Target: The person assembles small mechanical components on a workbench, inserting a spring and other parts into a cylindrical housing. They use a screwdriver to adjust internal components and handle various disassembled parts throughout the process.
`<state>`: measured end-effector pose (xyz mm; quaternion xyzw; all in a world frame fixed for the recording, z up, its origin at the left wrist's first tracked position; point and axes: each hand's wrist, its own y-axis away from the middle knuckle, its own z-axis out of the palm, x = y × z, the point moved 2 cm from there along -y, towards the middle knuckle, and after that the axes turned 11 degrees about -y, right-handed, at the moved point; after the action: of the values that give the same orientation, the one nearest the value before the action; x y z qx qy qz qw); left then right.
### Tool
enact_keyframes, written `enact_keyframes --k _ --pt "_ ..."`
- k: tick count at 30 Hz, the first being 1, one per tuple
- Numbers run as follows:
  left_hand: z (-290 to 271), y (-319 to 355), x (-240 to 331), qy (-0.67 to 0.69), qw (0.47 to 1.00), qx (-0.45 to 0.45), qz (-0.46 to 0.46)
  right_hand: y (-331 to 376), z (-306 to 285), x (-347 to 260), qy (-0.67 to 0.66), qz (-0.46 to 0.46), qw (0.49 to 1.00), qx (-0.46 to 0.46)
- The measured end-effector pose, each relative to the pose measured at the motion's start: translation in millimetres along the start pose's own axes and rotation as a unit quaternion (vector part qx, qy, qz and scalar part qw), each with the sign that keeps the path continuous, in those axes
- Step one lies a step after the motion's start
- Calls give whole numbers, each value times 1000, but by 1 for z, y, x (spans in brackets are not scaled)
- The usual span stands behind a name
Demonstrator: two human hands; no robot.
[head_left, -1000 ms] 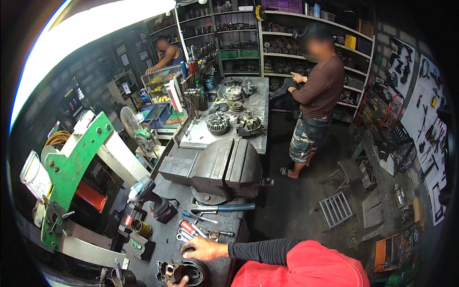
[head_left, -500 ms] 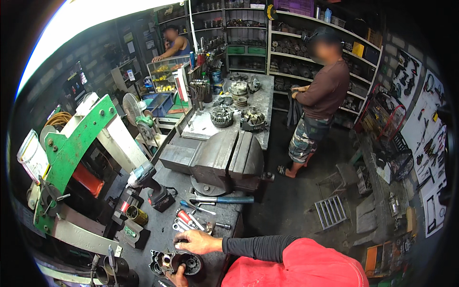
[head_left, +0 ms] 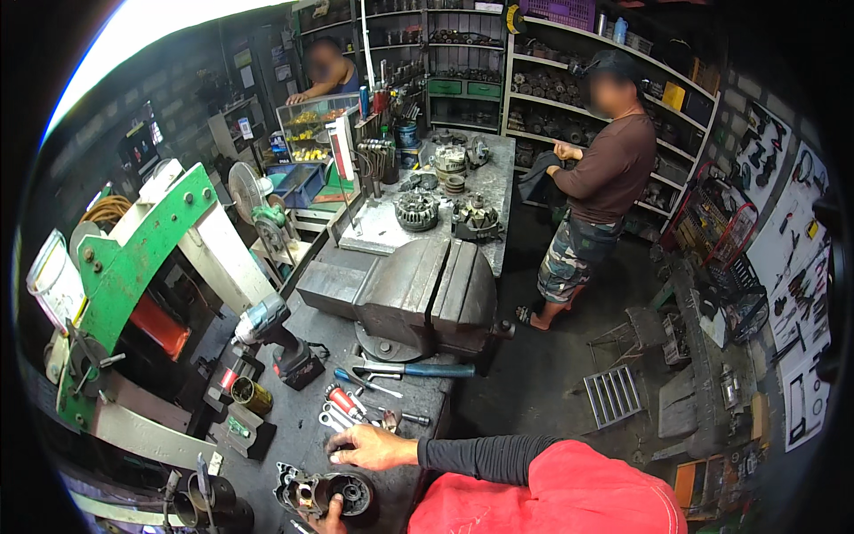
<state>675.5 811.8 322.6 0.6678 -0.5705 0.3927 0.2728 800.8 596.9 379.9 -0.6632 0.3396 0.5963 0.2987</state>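
My left hand is gripping the near side of a cast metal housing, thumb pressing its rim; the housing is sitting on the dark workbench. My right hand is hanging just beyond it, fingers bent; whether they are pinching anything, I cannot tell. Wrenches are lying nearby; a bench vise is standing farther out.
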Motion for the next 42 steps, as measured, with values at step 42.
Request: enact_keyframes --k 42 --pt "18 -13 -21 109 972 206 38 -58 82 -46 225 -65 963 -129"
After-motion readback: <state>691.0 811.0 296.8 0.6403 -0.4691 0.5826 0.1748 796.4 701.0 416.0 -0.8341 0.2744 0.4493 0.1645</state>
